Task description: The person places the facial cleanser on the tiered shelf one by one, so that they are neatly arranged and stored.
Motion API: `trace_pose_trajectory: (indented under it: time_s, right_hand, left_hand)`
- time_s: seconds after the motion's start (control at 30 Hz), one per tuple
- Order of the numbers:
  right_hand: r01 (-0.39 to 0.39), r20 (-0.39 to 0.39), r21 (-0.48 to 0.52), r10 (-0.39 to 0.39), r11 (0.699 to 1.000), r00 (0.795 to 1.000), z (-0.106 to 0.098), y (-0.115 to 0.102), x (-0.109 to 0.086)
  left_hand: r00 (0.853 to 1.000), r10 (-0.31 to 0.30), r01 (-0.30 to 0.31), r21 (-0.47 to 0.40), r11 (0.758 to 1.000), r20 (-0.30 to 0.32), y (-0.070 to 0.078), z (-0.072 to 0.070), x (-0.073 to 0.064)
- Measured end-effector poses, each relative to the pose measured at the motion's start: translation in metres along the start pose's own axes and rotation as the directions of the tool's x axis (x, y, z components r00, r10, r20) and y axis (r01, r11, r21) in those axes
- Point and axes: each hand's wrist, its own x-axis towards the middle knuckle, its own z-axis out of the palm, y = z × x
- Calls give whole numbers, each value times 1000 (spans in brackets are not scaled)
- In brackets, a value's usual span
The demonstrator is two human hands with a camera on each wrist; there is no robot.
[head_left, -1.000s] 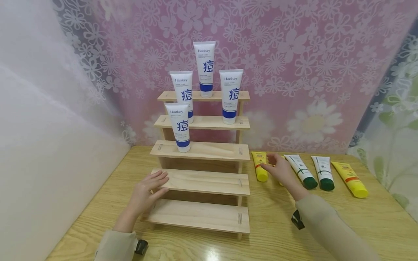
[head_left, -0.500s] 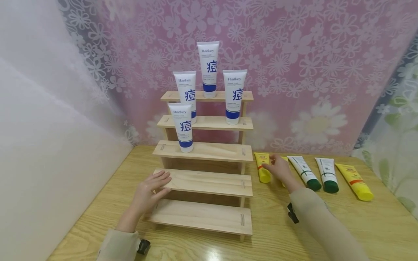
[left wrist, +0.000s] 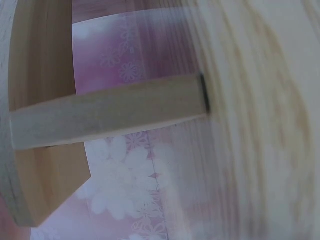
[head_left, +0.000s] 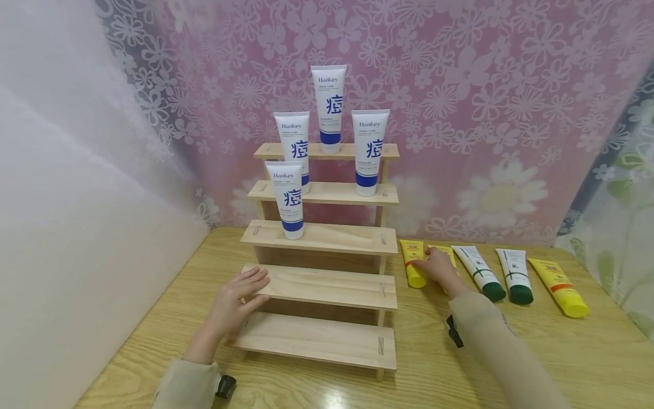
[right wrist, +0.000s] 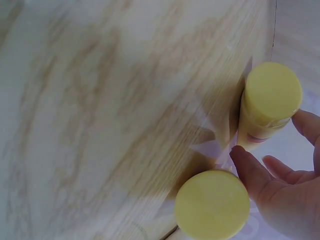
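Note:
A tiered wooden stand (head_left: 319, 347) bears several upright white tubes with blue bands, such as the front one (head_left: 288, 199). My left hand (head_left: 236, 301) rests on the left end of its second-lowest shelf (head_left: 322, 285), fingers flat on the board and thumb along the front edge. My right hand (head_left: 441, 270) is at two lying yellow tubes. Its thumb touches the left yellow tube (head_left: 410, 255), whose cap (right wrist: 272, 92) shows in the right wrist view. The fingers are spread, reaching between it and the second yellow tube (right wrist: 212, 205). The left wrist view shows mostly stand boards (left wrist: 110, 110).
Right of my right hand lie two white tubes with green caps, the nearer one (head_left: 477, 270) and the farther one (head_left: 515, 275). A third yellow tube (head_left: 559, 287) lies beyond them. A pink floral cloth (head_left: 434, 113) hangs behind the wooden table (head_left: 434, 363).
My right hand has come down and closer to the left yellow tube, its thumb now touching it. The view has shifted slightly. My left hand stays on the shelf.

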Motion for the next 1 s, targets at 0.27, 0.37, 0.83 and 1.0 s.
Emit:
trace_pose_trajectory:
  time_s: [0.27,0.37,0.83,1.0]
  right_hand:
    - [31,-16,-18,-31,999,999,4,5,4]
    - [35,-26,-6,-35,999,999,6,5,6]
    - [-2,17,75,1,997,1000,10,3,8]
    - [-47,27,91,45,995,999,12,4,10]
  left_hand:
    - [999,26,-26,7,1000,-25,1,1,1]
    - [999,32,-32,8,999,-32,1,1,1]
    - [999,19,-18,6,1000,-27,3,-1,1]
    - [1000,12,-12,8,1000,-21,3,-1,1]
